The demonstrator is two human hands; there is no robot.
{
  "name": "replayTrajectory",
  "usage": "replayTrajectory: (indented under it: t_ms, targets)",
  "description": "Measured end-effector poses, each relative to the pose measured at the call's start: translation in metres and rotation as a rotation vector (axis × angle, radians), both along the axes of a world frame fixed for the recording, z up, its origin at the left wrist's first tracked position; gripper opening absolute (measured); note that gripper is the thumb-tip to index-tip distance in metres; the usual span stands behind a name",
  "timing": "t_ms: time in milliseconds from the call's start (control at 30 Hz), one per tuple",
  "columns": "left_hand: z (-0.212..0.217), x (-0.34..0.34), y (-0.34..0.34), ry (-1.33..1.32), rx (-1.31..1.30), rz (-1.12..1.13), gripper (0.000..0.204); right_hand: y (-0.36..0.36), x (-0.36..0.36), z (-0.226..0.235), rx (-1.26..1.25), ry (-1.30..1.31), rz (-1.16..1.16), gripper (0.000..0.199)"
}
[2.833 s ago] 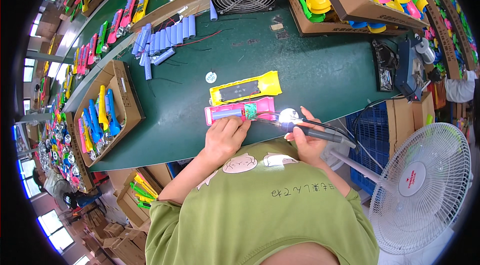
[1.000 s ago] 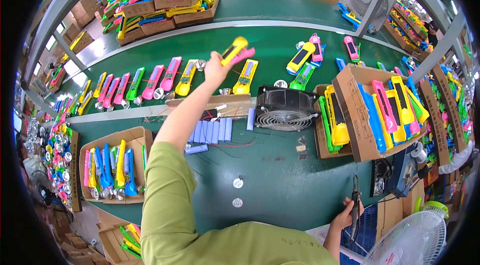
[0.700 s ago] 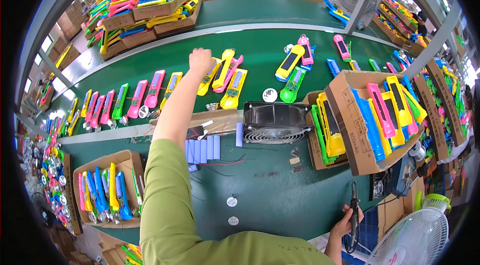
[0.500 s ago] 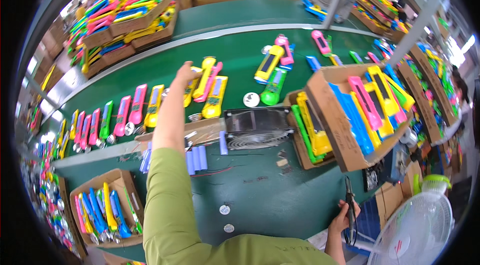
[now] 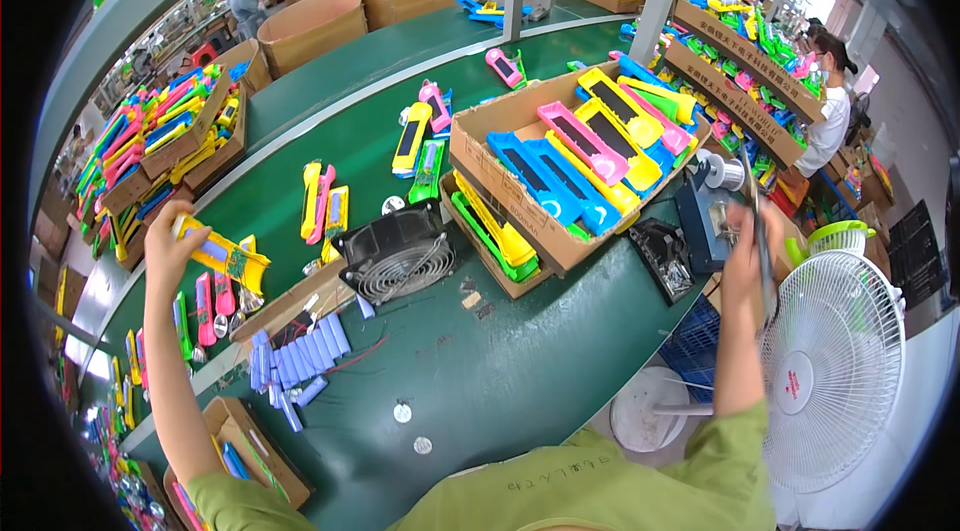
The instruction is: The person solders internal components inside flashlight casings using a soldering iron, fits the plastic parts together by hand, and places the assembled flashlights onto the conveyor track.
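Observation:
At the left, my left hand [image 5: 172,239] grips a yellow plastic lamp housing [image 5: 238,263] that has a pale cell and a green board inside. It is held above a row of pink and green housings [image 5: 204,309] on the green bench. On the right, my right hand [image 5: 741,266] is closed round a dark soldering iron [image 5: 765,256], which is held upright and blurred by motion. A spool of solder wire [image 5: 724,172] and a blue box-shaped unit [image 5: 700,223] are just beside that hand.
A cardboard box of coloured housings [image 5: 560,236] stands mid-bench beside a black square fan [image 5: 398,253]. Purple cells [image 5: 308,351] with wires lie in front. A white pedestal fan [image 5: 835,381] is at the right, near a black tray [image 5: 660,259]. Another person [image 5: 828,116] is at far right.
My left hand has come back from the far row with a yellow housing in its grip. My right hand has risen with the soldering iron. The view has swung to the right.

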State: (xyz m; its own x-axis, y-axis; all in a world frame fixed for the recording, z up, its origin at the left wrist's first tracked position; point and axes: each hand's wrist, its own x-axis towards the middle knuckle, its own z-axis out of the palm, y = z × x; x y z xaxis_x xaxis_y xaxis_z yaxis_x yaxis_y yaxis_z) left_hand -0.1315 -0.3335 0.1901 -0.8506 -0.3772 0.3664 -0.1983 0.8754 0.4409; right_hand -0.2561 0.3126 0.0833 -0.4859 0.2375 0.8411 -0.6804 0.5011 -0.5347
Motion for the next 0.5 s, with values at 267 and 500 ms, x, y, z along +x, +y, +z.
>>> replayTrajectory:
  t_ms: [267,500]
  targets:
    - [-0.08,0.148,0.179,0.079,0.701,0.09,0.019,0.008,-0.192,0.053,0.542,-0.315,-0.081,0.064]
    - [-0.207,0.202,0.294,0.317,1.248,0.35,0.021,-0.005,-0.252,0.023,0.751,-0.346,-0.14,0.043]
